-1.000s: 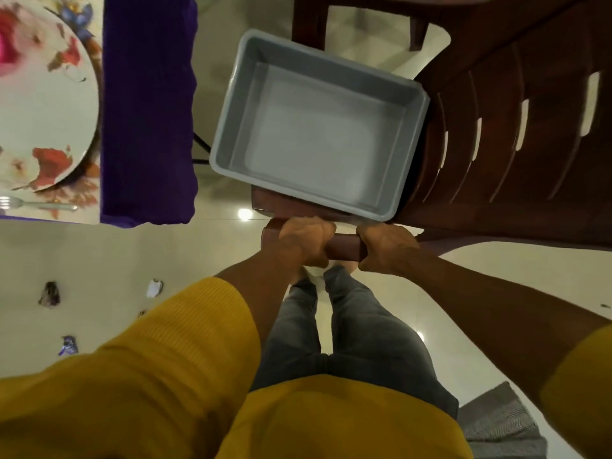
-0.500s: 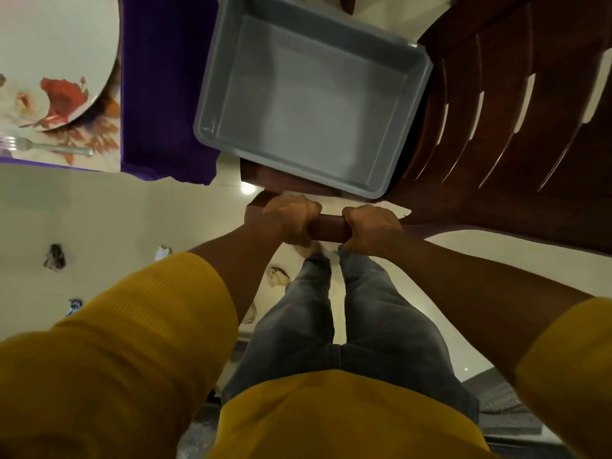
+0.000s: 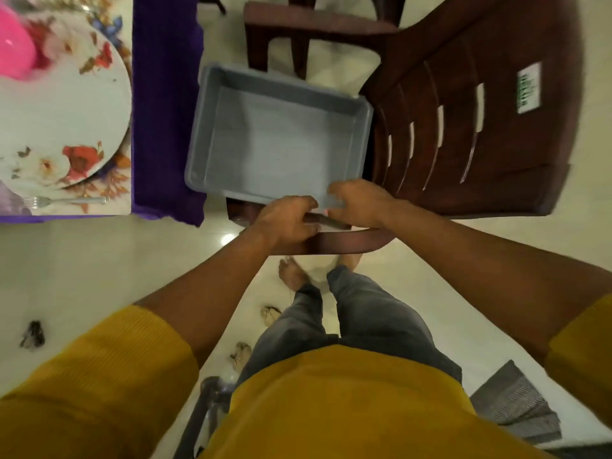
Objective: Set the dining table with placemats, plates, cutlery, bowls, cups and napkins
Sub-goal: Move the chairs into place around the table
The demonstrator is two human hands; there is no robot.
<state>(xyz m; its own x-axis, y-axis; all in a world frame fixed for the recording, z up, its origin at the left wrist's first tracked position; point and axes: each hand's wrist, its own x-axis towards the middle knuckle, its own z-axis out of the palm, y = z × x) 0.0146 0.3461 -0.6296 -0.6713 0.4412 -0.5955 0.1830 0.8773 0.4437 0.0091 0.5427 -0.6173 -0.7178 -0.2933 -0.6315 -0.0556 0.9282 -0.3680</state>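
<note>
The grey tub [image 3: 278, 140] sits on the seat of a dark brown plastic chair [image 3: 463, 127], its floor bare, its near rim toward the person. At the tub's 6 o'clock rim both hands meet. The left hand [image 3: 284, 223] has its fingers curled over the chair's front edge just below the tub's rim, gripping it. The right hand [image 3: 357, 203] lies on the tub's near right corner, fingers bent over the rim; it is blurred, so how firmly it grips cannot be told. At 9 o'clock from the tub is the bench [image 3: 165, 94] under a purple cloth, carrying a floral placemat [image 3: 112, 190], a white flowered plate [image 3: 66, 117], a fork [image 3: 66, 202] at the plate's 6 o'clock, and a pink cup [image 3: 13, 44] at the plate's 11 o'clock. A second chair [image 3: 314, 24] stands at the tub's 12 o'clock.
</note>
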